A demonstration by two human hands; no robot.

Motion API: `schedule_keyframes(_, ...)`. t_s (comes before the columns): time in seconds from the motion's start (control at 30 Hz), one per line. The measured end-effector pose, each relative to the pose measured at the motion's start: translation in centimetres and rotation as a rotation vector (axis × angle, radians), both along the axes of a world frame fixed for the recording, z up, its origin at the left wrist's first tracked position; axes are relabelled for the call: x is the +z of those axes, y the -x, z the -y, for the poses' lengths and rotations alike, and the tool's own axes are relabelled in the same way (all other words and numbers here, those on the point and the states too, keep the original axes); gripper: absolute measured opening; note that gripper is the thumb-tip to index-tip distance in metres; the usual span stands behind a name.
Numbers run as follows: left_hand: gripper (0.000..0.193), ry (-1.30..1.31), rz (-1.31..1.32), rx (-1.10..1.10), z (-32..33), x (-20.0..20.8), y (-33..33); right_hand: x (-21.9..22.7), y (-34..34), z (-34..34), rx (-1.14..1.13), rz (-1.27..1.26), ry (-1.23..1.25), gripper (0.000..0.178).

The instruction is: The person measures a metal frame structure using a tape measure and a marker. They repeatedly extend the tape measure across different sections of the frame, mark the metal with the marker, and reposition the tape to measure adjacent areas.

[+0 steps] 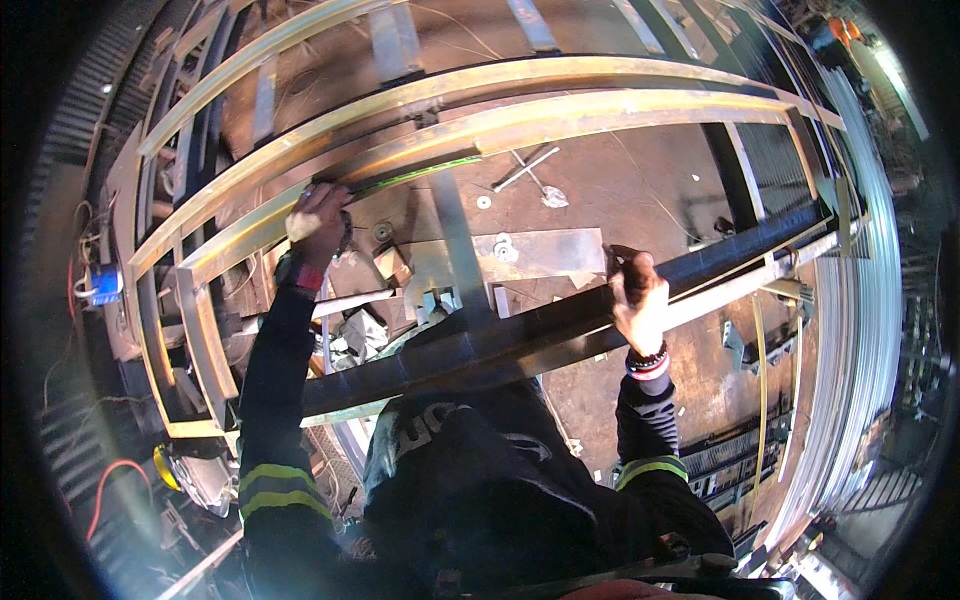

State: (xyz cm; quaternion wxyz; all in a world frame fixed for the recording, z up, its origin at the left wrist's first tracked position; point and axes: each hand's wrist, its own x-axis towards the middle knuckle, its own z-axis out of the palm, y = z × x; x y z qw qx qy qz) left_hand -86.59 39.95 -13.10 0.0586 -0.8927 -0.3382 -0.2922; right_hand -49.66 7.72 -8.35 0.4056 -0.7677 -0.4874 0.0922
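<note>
My left hand point(320, 220) is closed at the inner steel bar point(560, 110) of a welded frame. From its fingers a thin yellow-green strip point(415, 175) runs to the right along that bar; its exact kind is unclear. Closer to me, a long dark steel beam point(480, 345) lies slantwise in front of my body, rising to the right. My right hand point(640, 300) is above this beam, fingers curled round a small dark object point(625, 262) that I cannot make out.
Further steel bars point(395, 40) cross the far side. Inside the frame, a cross-shaped wrench point(525, 170), a flat metal plate point(550, 255) and scraps lie on the brown floor. Long pale metal lengths point(870, 330) are stacked at right. A blue box point(103, 285) stands at left.
</note>
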Motion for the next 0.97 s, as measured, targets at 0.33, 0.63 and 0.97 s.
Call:
schedule_keyframes(0.33, 0.024, 0.036, 0.113, 0.013, 0.9, 0.5, -1.4, 1.3, 4.8, -5.9, 0.196, -0.212, 0.035, 0.024)
schedule_keyframes(0.63, 0.020, 0.036, 0.106, 0.011, 0.6, 0.0, -1.1, 1.3, 4.6, -5.4, 0.171, -0.267, 0.059, 0.022)
schedule_keyframes(0.97, 0.018, 0.014, 0.091, 0.010, 0.7, 0.1, -1.4, 0.9, 4.6, -5.6, 0.192, -0.247, 0.032, 0.020)
